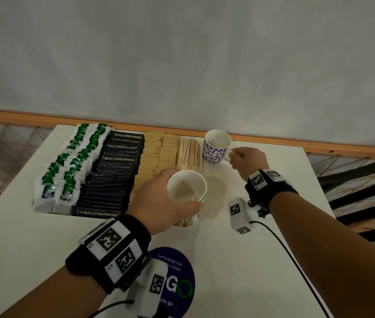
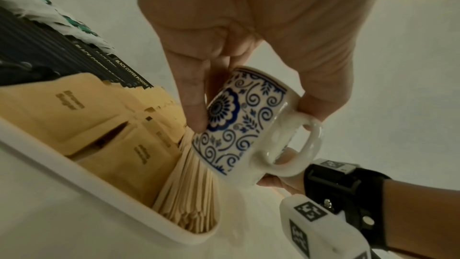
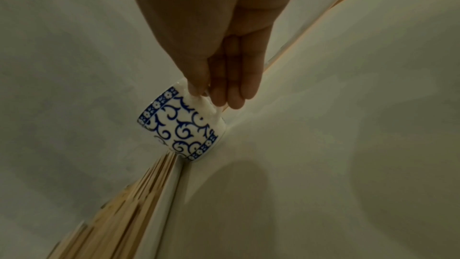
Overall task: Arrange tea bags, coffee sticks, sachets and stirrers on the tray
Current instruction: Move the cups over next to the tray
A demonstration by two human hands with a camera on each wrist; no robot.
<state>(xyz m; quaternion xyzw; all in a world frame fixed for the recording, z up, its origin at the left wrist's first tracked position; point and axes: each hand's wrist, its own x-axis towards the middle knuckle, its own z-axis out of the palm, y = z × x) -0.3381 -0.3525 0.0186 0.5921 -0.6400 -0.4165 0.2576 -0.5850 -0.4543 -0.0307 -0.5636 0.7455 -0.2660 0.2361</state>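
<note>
The white tray (image 1: pixel 187 226) holds rows of green-tagged tea bags (image 1: pixel 67 171), black coffee sticks (image 1: pixel 113 175), brown sugar sachets (image 1: pixel 152 157) and wooden stirrers (image 1: pixel 188 152). My left hand (image 1: pixel 161 198) grips a blue-patterned white mug (image 1: pixel 186 187) by its rim from above. The mug hangs tilted over the stirrers (image 2: pixel 189 194) at the tray's near right corner (image 2: pixel 99 200). A second patterned mug (image 1: pixel 216 148) stands on the table just past the tray's far right corner. My right hand (image 1: pixel 246 157) pinches its handle (image 3: pixel 199 101) between thumb and fingers.
The white table (image 1: pixel 273 226) extends to the right of the tray. A round purple sticker (image 1: pixel 177 283) lies near its front edge. A wooden rail (image 1: pixel 296 143) and a grey wall run behind. A black metal frame (image 1: pixel 365 191) stands off the right edge.
</note>
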